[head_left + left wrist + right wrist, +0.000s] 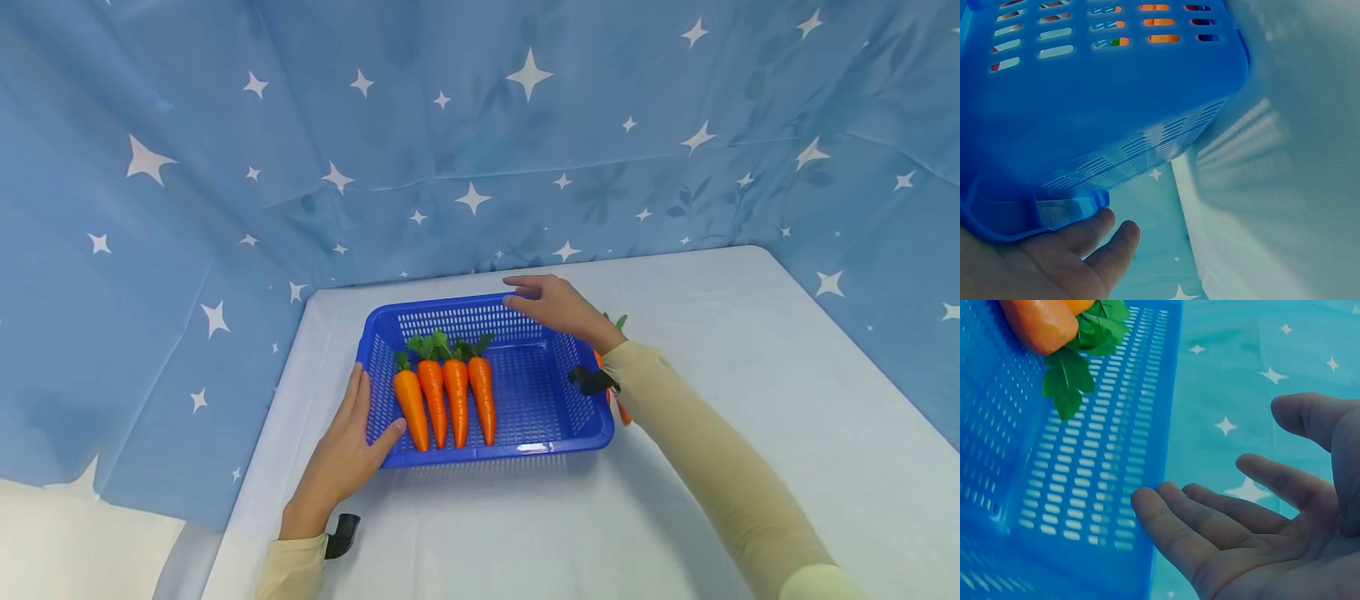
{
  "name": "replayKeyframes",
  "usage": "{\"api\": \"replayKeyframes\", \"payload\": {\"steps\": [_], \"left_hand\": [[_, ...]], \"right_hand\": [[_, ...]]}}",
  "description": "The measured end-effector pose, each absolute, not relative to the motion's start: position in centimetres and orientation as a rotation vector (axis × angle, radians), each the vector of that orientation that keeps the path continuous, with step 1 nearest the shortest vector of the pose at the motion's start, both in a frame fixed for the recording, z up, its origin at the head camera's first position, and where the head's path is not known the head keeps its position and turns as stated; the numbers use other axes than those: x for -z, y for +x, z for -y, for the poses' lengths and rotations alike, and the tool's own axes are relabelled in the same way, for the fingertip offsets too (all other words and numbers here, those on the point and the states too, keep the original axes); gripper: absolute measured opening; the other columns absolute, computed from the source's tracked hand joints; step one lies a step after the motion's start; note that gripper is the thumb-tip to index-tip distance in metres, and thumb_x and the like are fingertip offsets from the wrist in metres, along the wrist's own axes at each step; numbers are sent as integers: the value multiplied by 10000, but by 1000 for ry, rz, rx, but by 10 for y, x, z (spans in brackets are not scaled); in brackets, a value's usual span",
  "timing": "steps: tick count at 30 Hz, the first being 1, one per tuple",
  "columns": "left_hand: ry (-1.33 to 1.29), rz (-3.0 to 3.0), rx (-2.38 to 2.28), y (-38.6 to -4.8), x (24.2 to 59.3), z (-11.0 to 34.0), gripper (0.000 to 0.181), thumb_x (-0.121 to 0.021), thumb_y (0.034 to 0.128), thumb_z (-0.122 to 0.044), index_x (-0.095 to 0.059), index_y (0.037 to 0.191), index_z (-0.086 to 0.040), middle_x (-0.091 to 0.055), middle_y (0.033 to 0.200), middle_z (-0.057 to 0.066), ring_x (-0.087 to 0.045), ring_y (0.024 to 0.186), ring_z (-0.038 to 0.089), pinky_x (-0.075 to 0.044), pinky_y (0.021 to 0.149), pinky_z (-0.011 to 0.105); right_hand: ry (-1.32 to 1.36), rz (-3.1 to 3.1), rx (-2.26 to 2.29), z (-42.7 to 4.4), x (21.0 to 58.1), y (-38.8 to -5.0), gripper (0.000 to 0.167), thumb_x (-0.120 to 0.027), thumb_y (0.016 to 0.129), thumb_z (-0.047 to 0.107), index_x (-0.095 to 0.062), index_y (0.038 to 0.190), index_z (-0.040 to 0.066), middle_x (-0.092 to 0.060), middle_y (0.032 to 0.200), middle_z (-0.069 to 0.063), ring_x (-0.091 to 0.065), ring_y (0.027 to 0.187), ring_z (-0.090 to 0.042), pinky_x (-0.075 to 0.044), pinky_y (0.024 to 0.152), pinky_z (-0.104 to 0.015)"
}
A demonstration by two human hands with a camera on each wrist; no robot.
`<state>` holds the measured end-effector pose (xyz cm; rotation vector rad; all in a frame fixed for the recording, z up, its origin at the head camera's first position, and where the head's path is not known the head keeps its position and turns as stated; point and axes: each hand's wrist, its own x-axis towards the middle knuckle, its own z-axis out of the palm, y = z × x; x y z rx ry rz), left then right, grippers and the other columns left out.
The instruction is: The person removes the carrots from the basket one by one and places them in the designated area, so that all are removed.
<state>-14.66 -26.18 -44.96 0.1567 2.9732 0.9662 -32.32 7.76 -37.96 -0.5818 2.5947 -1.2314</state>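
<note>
A blue plastic basket (525,450) holds several orange carrots (455,400) with green tops, lying side by side in its left half. My left hand (345,450) holds the basket's left side, thumb over the near rim and fingers along the outside; in the left wrist view the fingers (1110,244) lie against the rim's underside. My right hand (555,304) is over the basket's far right corner, fingers apart and holding nothing; in the right wrist view the hand (1254,537) is beside the basket's rim (1163,425).
More carrots (625,414) lie on the white-covered table (720,333) just right of the basket, partly hidden by my right forearm and the basket. A blue curtain (420,150) with white stars hangs behind the table and at both sides.
</note>
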Motion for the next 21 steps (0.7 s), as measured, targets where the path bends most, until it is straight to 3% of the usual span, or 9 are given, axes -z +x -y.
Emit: {"api": "replayKeyframes", "payload": {"steps": [21], "left_hand": [[153,-2976,-969,-148,450,262,1005,-580,1070,-527,-8,1701,8,82,1794,116,-143,1609,439,-229,1239,626]], "right_hand": [[-668,-2470,1029,-32,402,-322,599,-657,1066,300,-520,1587,38,-573,1530,-226,-570,1387,-395,-502,1110,-539]]}}
